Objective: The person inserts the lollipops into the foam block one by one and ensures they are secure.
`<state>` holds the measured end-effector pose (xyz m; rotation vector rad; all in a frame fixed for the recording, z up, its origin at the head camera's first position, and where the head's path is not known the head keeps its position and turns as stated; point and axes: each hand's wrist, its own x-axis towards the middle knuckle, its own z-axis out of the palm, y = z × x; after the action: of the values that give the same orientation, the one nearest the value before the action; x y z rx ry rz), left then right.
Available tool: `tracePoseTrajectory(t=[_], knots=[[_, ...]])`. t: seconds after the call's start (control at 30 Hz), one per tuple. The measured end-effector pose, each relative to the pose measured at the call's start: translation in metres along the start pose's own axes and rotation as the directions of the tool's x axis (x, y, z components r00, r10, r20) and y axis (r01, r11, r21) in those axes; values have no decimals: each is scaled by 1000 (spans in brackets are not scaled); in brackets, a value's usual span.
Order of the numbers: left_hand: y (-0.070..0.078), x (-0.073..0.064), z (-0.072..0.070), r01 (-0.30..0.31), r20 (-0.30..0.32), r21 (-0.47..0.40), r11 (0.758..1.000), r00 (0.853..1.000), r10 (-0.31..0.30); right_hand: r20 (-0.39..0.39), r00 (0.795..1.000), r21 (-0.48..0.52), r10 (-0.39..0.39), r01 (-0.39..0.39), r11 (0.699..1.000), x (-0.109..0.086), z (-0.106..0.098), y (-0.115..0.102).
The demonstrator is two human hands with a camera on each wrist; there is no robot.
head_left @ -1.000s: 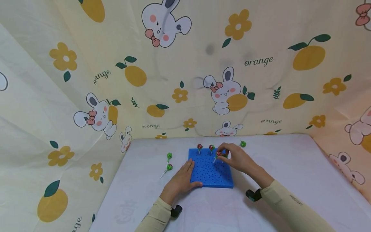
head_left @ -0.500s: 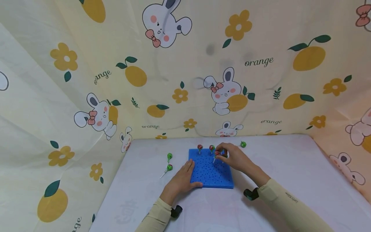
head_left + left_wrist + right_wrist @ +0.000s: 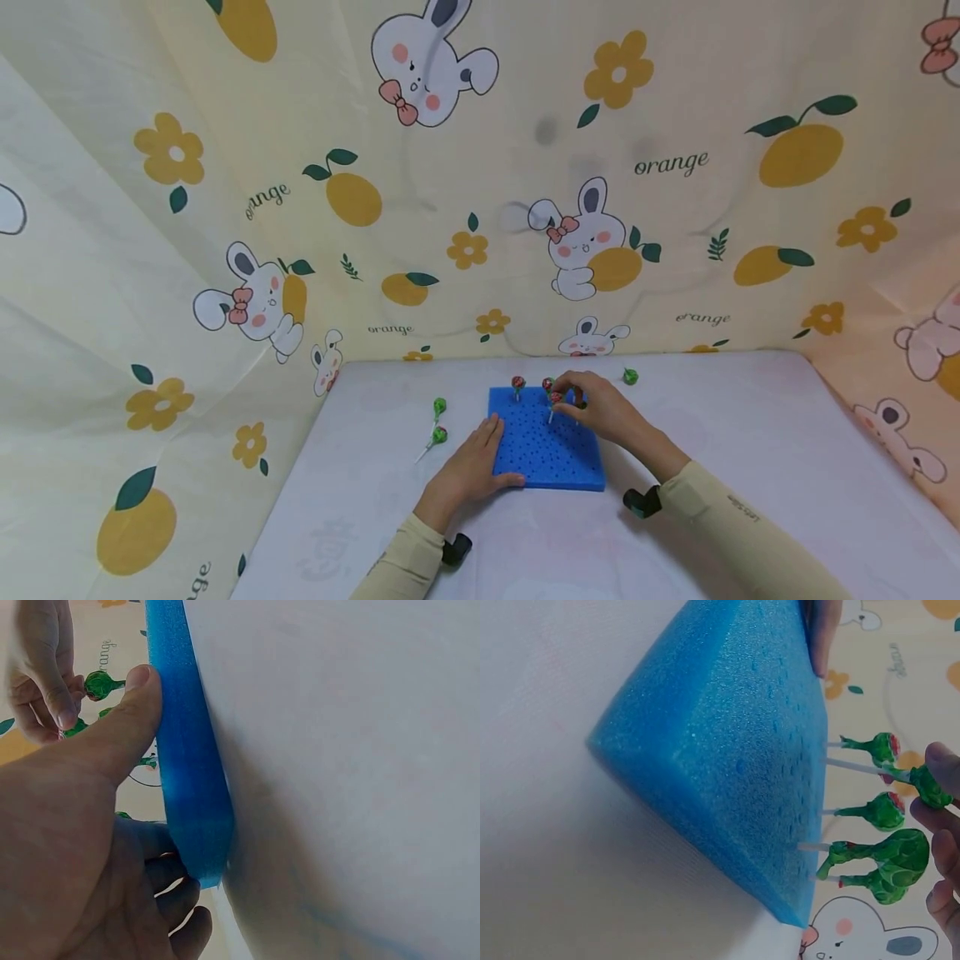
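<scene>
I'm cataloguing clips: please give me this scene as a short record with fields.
Base: blue foam block on a white table
Left grip: touches the block's left and near edges
Right grip: pinches a lollipop by its head; whether its stick is in the foam, unclear
Standing in block: four lollipops
Loose: two lollipops left of the block, one lollipop past its far right corner
Backdrop: patterned cloth

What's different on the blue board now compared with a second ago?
The right hand has shifted slightly left over the blue board, carrying its pinched lollipop along; the stick now looks more upright. Nothing was newly grasped or let go. The left hand stays at the board's left edge, and the two loose lollipops on the left stay on the table.
</scene>
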<state>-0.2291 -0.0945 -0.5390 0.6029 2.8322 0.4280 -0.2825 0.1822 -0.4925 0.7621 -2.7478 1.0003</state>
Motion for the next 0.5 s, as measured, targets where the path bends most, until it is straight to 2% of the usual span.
tracePoseTrajectory(t=[0.5], knots=[[-1, 1, 2, -1, -6, 16, 1000, 1000, 1, 17, 1000, -4, 23, -23, 1000, 2, 6, -1]])
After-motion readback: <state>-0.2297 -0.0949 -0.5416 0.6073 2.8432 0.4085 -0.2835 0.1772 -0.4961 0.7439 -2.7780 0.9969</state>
